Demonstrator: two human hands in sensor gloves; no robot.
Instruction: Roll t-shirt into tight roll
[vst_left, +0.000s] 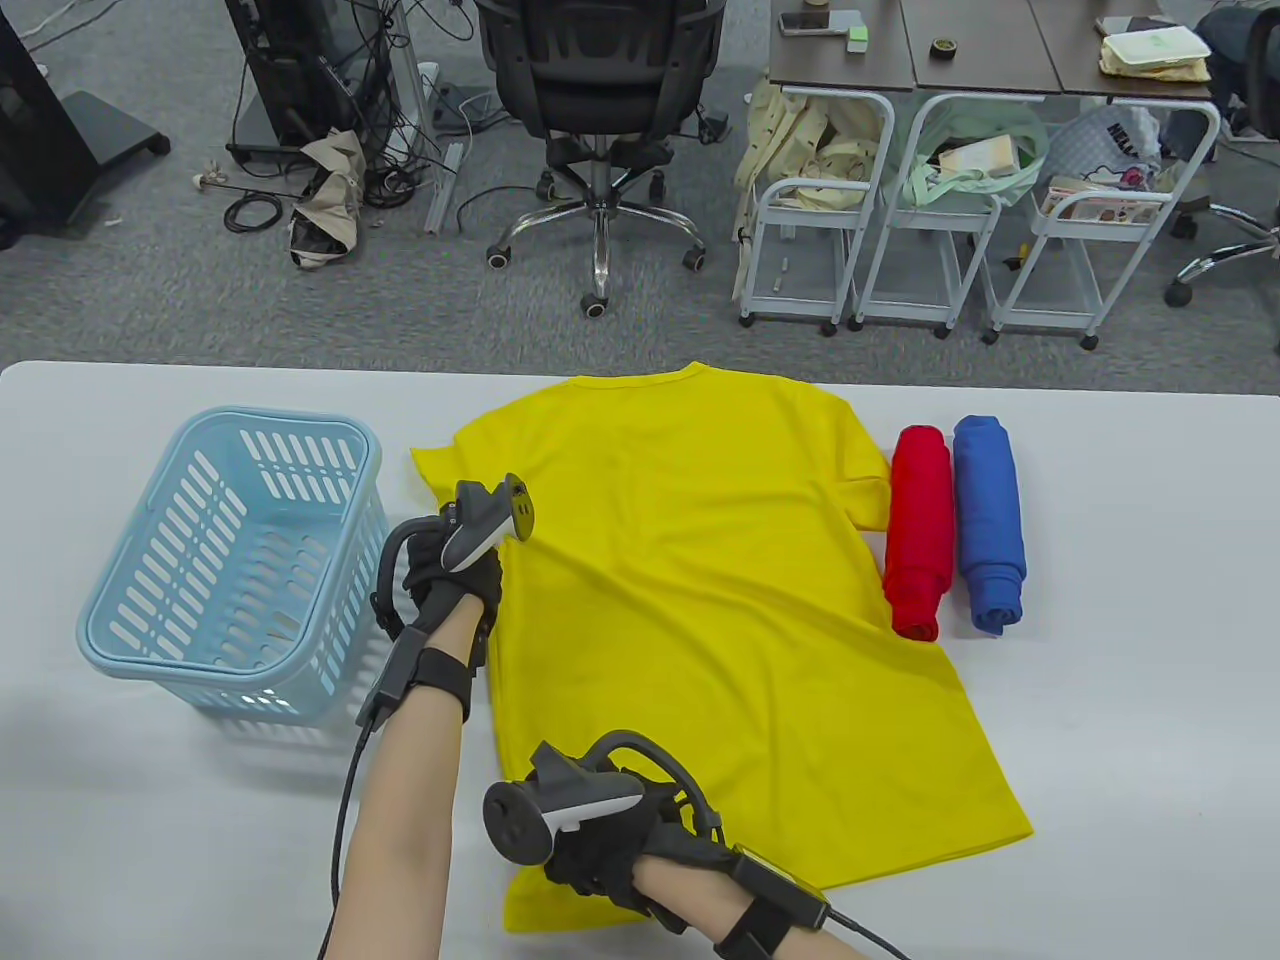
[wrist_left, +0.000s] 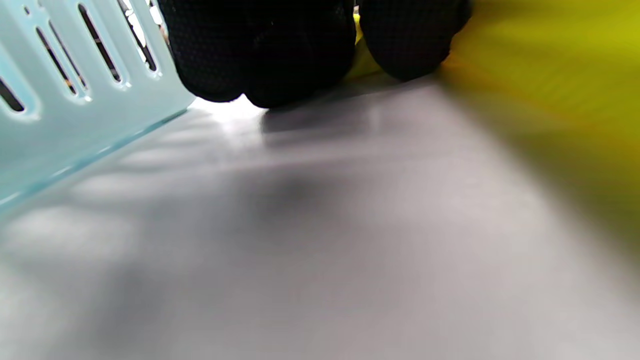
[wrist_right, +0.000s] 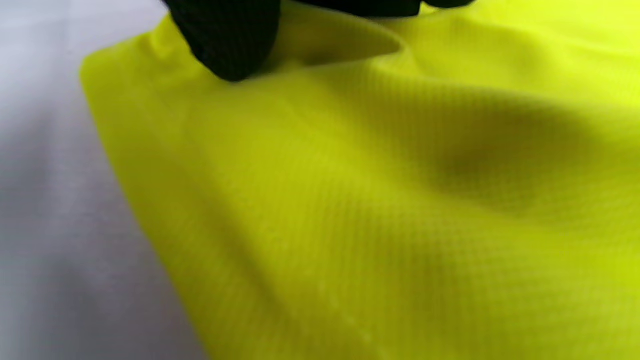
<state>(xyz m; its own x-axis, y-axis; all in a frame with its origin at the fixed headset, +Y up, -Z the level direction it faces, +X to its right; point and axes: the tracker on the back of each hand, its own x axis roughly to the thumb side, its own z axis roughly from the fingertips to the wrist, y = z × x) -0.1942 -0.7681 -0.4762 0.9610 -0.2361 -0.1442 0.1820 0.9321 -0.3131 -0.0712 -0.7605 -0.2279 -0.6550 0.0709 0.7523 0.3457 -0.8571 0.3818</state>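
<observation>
Yellow t-shirt lies spread flat on the white table, collar at the far edge, hem toward me, slightly skewed so the hem runs down to the right. Not rolled at all yet.

My left hand sits at the shirt's left edge, below the left sleeve. In the left wrist view the gloved fingers are curled down at the table right where the yellow cloth starts; a bit of yellow shows between them, but I cannot tell if they actually pinch the fabric or just rest beside it.

My right hand is at the near left corner of the hem. The right wrist view shows a fingertip pressing into the cloth with a raised fold bunched just behind it, so it looks like a pinch on the hem, fingers curled, narrow.

Light blue plastic basket stands on the table left of the shirt, just beside my left hand; its slotted wall fills the left of the left wrist view. A red rolled shirt and a blue rolled shirt lie side by side right of the yellow one, touching each other; the red one touches the right sleeve.

Behind the table: an office chair, white carts and cables on grey carpet.
</observation>
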